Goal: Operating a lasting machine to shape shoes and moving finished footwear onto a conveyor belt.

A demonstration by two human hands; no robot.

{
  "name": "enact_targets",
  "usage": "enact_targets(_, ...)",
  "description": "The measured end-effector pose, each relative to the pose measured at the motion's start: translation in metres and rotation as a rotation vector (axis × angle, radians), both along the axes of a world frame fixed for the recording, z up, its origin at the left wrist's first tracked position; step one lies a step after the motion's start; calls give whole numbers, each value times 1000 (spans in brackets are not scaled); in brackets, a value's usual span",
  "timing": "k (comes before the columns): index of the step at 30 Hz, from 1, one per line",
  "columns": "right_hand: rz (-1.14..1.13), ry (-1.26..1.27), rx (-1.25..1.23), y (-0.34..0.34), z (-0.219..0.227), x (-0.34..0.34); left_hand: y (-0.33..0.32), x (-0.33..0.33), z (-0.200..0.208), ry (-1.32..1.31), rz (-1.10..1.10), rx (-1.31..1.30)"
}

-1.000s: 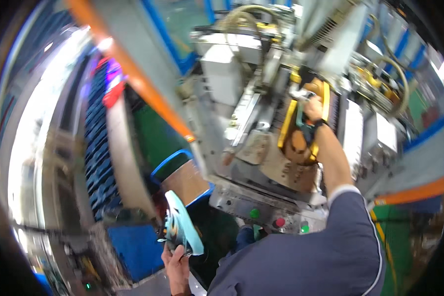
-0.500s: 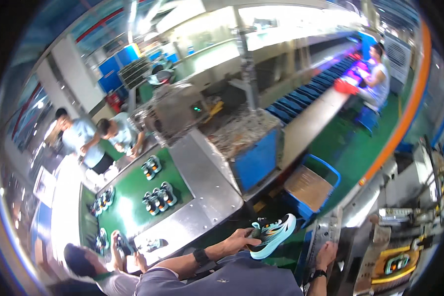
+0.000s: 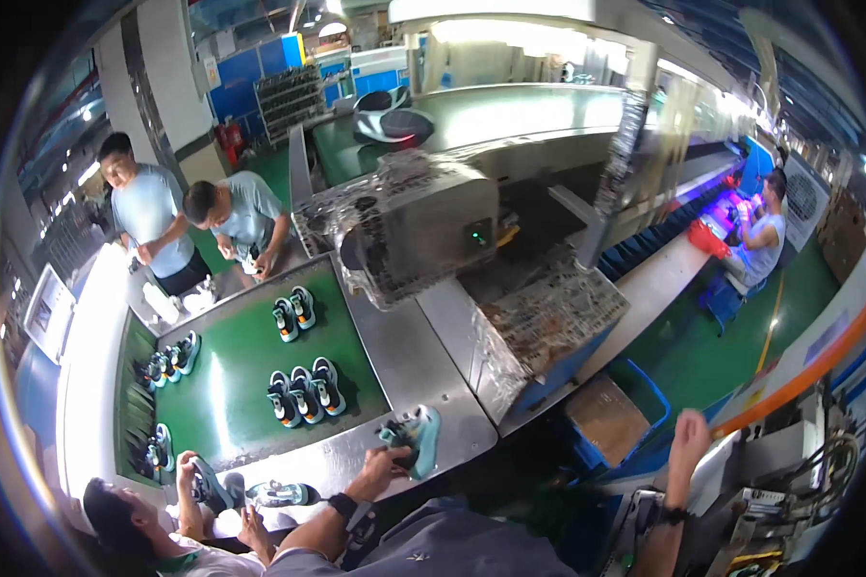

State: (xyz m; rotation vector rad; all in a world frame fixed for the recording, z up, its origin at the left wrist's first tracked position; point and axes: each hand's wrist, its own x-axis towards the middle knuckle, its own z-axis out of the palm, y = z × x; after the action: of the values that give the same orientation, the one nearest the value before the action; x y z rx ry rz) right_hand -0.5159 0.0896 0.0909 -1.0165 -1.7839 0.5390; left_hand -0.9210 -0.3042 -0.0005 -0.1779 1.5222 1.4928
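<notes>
My left hand is closed around the heel end of a black and pale teal sneaker. The sneaker is tilted up, above the metal edge of the conveyor table. On the far right, my right hand is raised beside the machine, fingers curled and nothing visible in them. Similar sneakers stand on the green belt: a row of three and a pair beyond it.
At lower left a co-worker handles a shoe beside another sneaker. Two more people stand across the belt. A blue-framed cart stands to the right. The machine is at lower right, and a film-wrapped box lies ahead.
My left hand has carried the sneaker leftward to the table edge. My right hand has come up, off the machine's front. The head view has turned, shifting the scene.
</notes>
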Motion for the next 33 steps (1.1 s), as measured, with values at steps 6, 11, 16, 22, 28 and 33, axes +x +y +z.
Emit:
enact_targets(6, 302, -221, 408, 9, 231, -280, 7, -148, -71, 42, 251, 20)
enact_targets(11, 653, -426, 383, 14, 303, -488, 23, -260, -88, 48, 411, -22)
enact_targets(16, 774, -663, 248, 40, 314, -630, 35, -376, -148, 117, 536, 11)
enact_targets(22, 737, -807, 111, 64, 313, -684, 59, -469, -177, 426, 617, -166)
enact_targets(28, 627, -893, 162, 51, 317, -677, 91, -558, -217, 880, 547, -482)
enact_targets(33, 759, -748, 197, 51, 297, -688, 103, -543, -234, 1269, 447, -581)
